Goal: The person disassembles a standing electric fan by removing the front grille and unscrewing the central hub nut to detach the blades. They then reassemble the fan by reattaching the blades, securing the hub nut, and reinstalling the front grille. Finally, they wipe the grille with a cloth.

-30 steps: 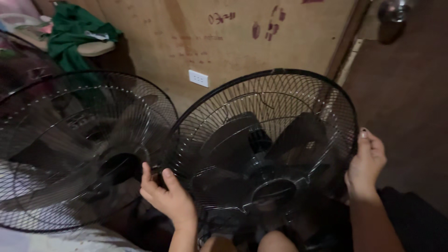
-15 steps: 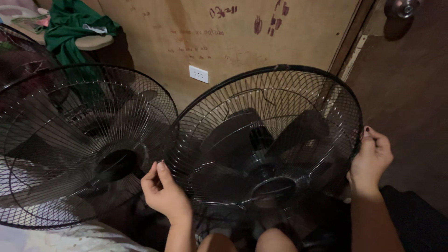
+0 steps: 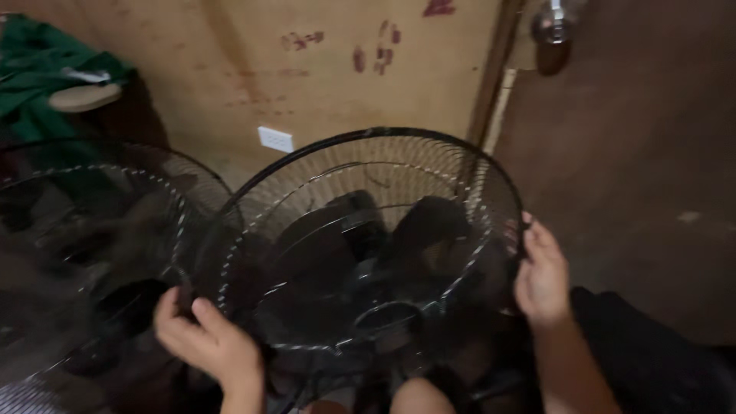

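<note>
I'm gripping the black fan cage (image 3: 368,253) rim at nine with my left hand (image 3: 211,345) and three with my right hand (image 3: 543,280), fingers curled shut, a second fan (image 3: 84,253) crowding its left edge.

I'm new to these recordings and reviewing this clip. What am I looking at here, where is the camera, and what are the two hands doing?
The camera sits on the person's head and looks down, so the two bare arms coming in from the bottom are their own. The left hand and the right hand grip opposite edges of a round black wire fan guard, with dark fan blades visible through it. A second fan stands just to the left, blurred. Behind are a brown wall with a white outlet, green cloth at upper left, and a door knob at upper right.
</note>
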